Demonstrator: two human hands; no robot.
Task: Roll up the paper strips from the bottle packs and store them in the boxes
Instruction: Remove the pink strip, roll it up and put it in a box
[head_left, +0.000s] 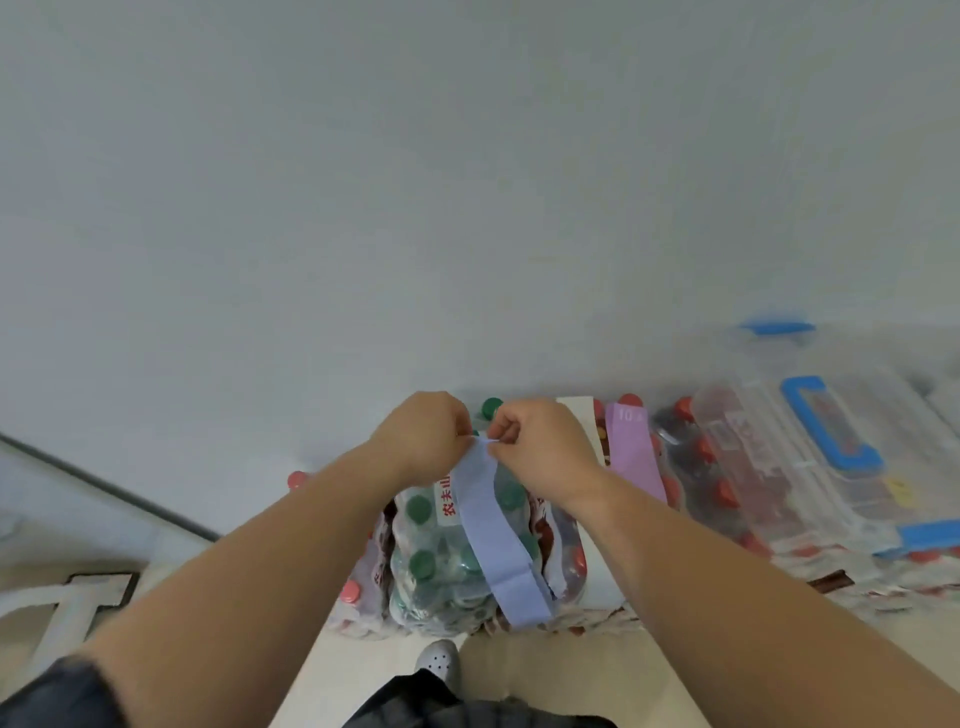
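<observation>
Head view:
- Left hand and right hand close together at 6 o'clock, both pinching far end of blue paper strip.
- Rest of strip lies flat over green-cap bottle pack, running toward person.
- Rolling looks barely begun: almost whole length unrolled.
- Purple strip at 3 o'clock of hands, flat on red-cap pack, untouched.
- Clear box with blue latches further toward 3 o'clock, contents unclear.
- Storing not yet done.

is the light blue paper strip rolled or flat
Flat: strip drapes over green-capped bottle pack; left hand and right hand pinch its end.
</observation>
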